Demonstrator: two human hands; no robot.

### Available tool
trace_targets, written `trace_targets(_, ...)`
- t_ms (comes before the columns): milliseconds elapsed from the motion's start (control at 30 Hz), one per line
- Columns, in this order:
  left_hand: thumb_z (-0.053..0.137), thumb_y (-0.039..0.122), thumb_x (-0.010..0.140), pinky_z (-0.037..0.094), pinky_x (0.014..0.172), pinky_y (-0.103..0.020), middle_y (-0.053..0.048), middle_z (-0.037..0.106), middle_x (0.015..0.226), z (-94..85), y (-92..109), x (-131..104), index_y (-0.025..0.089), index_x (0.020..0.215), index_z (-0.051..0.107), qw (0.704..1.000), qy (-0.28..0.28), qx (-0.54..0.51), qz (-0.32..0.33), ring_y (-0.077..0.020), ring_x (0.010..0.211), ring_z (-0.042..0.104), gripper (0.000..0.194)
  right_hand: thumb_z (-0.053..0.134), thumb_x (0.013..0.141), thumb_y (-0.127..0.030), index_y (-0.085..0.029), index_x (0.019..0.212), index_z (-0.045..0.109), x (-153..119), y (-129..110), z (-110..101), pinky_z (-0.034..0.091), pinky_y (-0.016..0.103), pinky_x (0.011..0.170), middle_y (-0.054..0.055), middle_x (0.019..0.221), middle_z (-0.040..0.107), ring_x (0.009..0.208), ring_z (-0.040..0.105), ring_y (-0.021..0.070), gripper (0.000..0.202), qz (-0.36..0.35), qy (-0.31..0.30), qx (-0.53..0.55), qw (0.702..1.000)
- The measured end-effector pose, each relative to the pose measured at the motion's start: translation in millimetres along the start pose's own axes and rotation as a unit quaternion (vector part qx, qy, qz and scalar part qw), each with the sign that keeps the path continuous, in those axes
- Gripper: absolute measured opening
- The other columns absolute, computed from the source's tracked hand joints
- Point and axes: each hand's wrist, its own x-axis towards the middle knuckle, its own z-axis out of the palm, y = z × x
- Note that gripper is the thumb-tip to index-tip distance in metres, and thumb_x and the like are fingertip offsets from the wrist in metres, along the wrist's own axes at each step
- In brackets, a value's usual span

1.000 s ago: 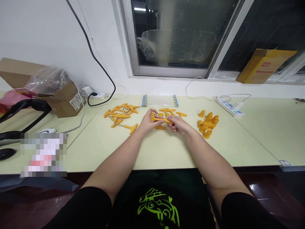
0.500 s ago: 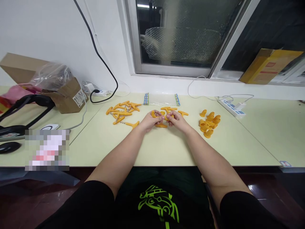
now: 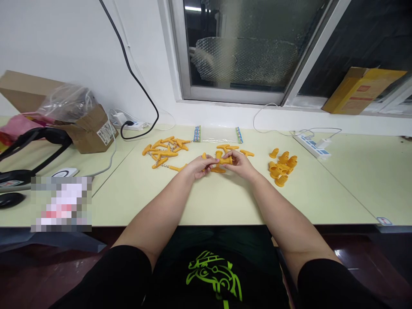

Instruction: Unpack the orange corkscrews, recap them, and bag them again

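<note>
Over the middle of the table, my left hand [image 3: 201, 166] is closed on a yellow T-shaped handle [image 3: 204, 156], mostly covered by the fingers. My right hand [image 3: 238, 163] grips a yellow ribbed cup-shaped piece [image 3: 226, 160], lying sideways between the two hands. Just behind it stands another yellow piece [image 3: 219, 154]. More yellow handles [image 3: 247, 153] rest around my right hand. To the left lies a pile of yellow handles with metal chains [image 3: 165, 151]. On the right sits a group of several yellow cups [image 3: 283, 165].
A clear plastic packet [image 3: 218, 134] with patterned ends lies near the wall. Cardboard box [image 3: 93, 133], black headband-like frame [image 3: 35, 171] and black mouse [image 3: 12, 199] are at the left. Power strips [image 3: 312, 145] with cables sit at the back right and back left.
My hands have moved slightly apart, and the yellow ribbed piece between them now shows clearly, lying sideways. The view has shifted slightly.
</note>
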Motion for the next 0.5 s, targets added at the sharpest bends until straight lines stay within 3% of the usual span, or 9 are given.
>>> trace_targets(100,0.098,0.036,0.059,0.039,0.046,-0.019,0.006,0.055,0.055,1.3,-1,-4,0.02,0.071,0.052,0.992,-0.006,0.043,0.12,-0.0071,0.048,0.052,0.05,0.088,0.072,-0.039,-0.022,0.095,0.064,-1,-5,4,0.057,0.037,0.078,0.005,0.095,0.069,0.083,0.065,0.0208,0.037,-0.001,0.002,0.035,0.999)
trace_targets(200,0.096,0.041,0.059,0.048,0.058,-0.024,0.003,0.061,0.064,4.8,0,-9,0.019,0.074,0.055,0.97,-0.018,0.083,0.228,-0.0099,0.057,0.058,0.049,0.081,0.081,-0.044,-0.02,0.088,0.063,0,-12,8,0.056,0.031,0.061,0.003,0.077,0.068,0.063,0.061,0.0153,0.031,0.08,-0.004,0.1,0.992)
trace_targets(267,0.096,0.04,0.058,0.051,0.067,-0.027,0.0,0.067,0.073,7.2,0,-12,0.018,0.077,0.059,0.953,-0.014,0.117,0.278,-0.0127,0.067,0.063,0.047,0.073,0.089,-0.045,-0.02,0.085,0.061,0,-17,10,0.047,0.023,0.048,0.002,0.068,0.065,0.052,0.053,0.0113,0.028,0.153,0.0,0.128,0.98)
trace_targets(400,0.095,0.038,0.06,0.053,0.077,-0.031,-0.004,0.073,0.086,9.6,-1,-15,0.018,0.081,0.068,0.929,-0.032,0.189,0.315,-0.0174,0.082,0.066,0.04,0.06,0.095,-0.048,-0.021,0.079,0.056,-1,-24,8,0.024,0.017,0.033,-0.003,0.053,0.05,0.039,0.033,0.0074,0.032,0.302,-0.006,0.137,0.943)
trace_targets(433,0.094,0.039,0.061,0.053,0.078,-0.031,-0.005,0.074,0.088,9.6,-1,-15,0.018,0.082,0.07,0.927,-0.035,0.203,0.314,-0.0181,0.083,0.067,0.038,0.059,0.096,-0.051,-0.021,0.079,0.055,-1,-24,7,0.022,0.018,0.033,-0.004,0.052,0.049,0.038,0.032,0.0075,0.034,0.312,-0.01,0.132,0.941)
trace_targets(500,0.094,0.04,0.062,0.053,0.078,-0.032,-0.005,0.073,0.086,9.1,-1,-14,0.017,0.081,0.071,0.927,-0.018,0.213,0.31,-0.0186,0.082,0.066,0.037,0.059,0.095,-0.055,-0.021,0.083,0.057,-2,-24,6,0.032,0.019,0.036,-0.002,0.057,0.054,0.042,0.04,0.0091,0.036,0.269,-0.019,0.129,0.954)
